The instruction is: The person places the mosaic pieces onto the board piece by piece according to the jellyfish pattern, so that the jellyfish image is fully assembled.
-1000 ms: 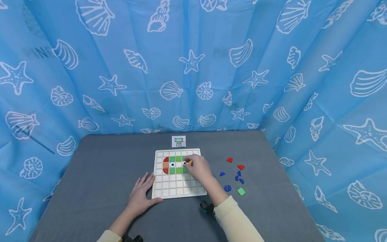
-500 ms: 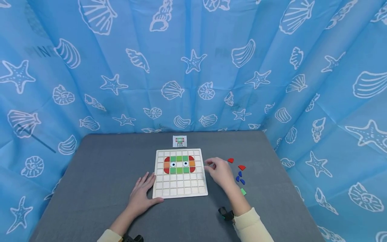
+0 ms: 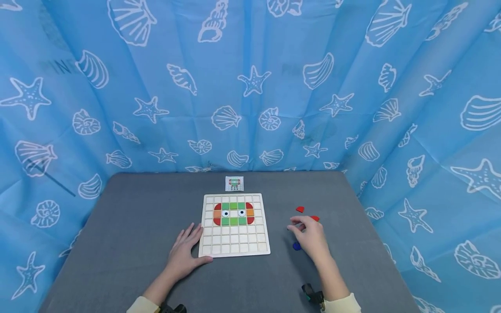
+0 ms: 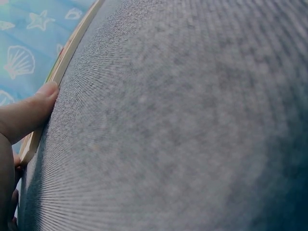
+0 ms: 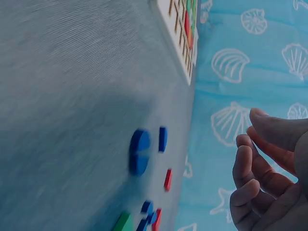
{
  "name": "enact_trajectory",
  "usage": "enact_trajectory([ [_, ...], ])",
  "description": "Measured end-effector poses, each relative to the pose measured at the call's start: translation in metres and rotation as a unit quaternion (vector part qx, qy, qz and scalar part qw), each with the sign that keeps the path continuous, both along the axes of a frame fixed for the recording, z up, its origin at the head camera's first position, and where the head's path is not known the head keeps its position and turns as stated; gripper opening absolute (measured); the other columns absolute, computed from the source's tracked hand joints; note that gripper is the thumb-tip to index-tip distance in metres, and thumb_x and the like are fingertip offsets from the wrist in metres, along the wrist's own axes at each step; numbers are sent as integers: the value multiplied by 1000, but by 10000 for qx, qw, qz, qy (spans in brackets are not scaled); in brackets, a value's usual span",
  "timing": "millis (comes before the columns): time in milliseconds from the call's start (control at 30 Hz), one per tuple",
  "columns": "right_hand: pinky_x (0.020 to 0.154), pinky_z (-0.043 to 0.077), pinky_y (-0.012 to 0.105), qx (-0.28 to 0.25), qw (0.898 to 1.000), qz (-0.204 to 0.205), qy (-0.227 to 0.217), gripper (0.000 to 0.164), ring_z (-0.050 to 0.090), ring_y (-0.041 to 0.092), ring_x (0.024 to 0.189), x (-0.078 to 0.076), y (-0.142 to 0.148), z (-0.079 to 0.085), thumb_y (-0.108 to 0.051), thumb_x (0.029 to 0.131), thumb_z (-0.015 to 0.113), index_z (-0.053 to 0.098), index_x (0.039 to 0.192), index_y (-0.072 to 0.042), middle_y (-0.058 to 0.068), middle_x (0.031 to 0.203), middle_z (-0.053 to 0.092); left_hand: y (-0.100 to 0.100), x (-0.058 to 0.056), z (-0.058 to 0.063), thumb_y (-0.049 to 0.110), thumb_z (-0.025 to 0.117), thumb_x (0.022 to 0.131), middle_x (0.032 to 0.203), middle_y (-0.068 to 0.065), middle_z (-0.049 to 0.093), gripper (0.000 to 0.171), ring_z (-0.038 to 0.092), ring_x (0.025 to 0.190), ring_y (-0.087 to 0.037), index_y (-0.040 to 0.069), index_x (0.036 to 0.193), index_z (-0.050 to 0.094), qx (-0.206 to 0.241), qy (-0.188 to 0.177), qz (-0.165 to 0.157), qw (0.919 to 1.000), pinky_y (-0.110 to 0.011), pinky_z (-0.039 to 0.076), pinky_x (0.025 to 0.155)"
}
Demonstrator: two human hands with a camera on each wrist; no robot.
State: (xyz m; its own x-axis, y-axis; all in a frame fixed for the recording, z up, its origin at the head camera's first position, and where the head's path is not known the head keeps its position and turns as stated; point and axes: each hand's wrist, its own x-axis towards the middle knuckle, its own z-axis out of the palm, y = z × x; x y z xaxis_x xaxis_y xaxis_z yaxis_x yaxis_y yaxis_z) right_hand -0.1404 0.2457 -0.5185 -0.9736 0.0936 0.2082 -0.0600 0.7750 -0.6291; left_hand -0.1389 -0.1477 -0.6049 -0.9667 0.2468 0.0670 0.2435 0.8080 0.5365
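A pale wooden grid board [image 3: 235,238] lies on the table, with red, orange and green tiles and two round eye pieces [image 3: 225,213] set in its upper squares. My left hand [image 3: 184,253] rests against the board's lower left corner, fingers spread along the side and thumb [image 4: 41,103] on the front edge. To the right of the board, my right hand [image 3: 311,237] hovers over loose pieces, fingers loosely bent and holding nothing. Two blue half-discs [image 5: 140,140] lie side by side below it; the hand hides several other pieces in the head view.
Behind the board lies a small picture card [image 3: 234,183] with a similar figure. Red quarter-round pieces [image 3: 300,209] sit beyond my right hand. A green tile [image 5: 123,222] and more blue pieces [image 5: 147,207] show in the right wrist view. A blue shell-patterned curtain [image 3: 250,108] surrounds the table.
My right hand has let go of an orange tile on the board's right side and moved right, over the loose pieces. The left hand stays at the board's corner.
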Motion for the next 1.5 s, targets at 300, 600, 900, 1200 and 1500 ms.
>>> enact_trajectory([
  [300, 69, 54, 34, 299, 9961, -289, -779, 30, 65, 15, 80, 26, 32, -4, -21, 85, 83, 75, 111, -7, 5, 103, 75, -1, 0, -4, 71, 78, 69, 160, -8, 41, 110, 28, 152, -34, 10, 154, 44, 146, 101, 19, 9998, -54, 20, 123],
  [600, 71, 54, 42, 701, 9703, -505, -2259, 41, 62, 18, 82, 41, 53, -16, -33, 80, 86, 66, 101, -5, 6, 93, 67, -2, -2, -4, 72, 76, 70, 162, -7, 38, 110, 26, 153, -34, 11, 155, 41, 61, 10, -38, 10000, -54, 18, 124],
  [900, 69, 54, 41, 681, 9707, -659, -2209, 30, 63, 18, 78, 44, 58, -29, -19, 83, 83, 65, 99, 0, 7, 86, 65, -1, -2, -2, 74, 74, 72, 162, -7, 36, 111, 23, 154, -33, 11, 156, 38, 6, -158, -78, 9998, -53, 16, 125],
  [1200, 69, 55, 40, 563, 9775, -506, -1968, 24, 62, 18, 79, 42, 61, -33, -10, 82, 83, 68, 99, 1, 11, 92, 63, -2, -2, -2, 72, 76, 72, 160, -8, 40, 109, 27, 153, -34, 10, 155, 42, 37, 69, -47, 10000, -55, 18, 124],
  [1500, 67, 56, 37, 582, 9805, -235, -1861, 23, 63, 14, 77, 44, 59, -27, -8, 86, 79, 71, 104, 3, 8, 92, 65, -1, -1, -5, 70, 78, 70, 160, -6, 40, 109, 26, 153, -33, 11, 155, 43, 116, 67, -22, 9999, -53, 18, 124],
])
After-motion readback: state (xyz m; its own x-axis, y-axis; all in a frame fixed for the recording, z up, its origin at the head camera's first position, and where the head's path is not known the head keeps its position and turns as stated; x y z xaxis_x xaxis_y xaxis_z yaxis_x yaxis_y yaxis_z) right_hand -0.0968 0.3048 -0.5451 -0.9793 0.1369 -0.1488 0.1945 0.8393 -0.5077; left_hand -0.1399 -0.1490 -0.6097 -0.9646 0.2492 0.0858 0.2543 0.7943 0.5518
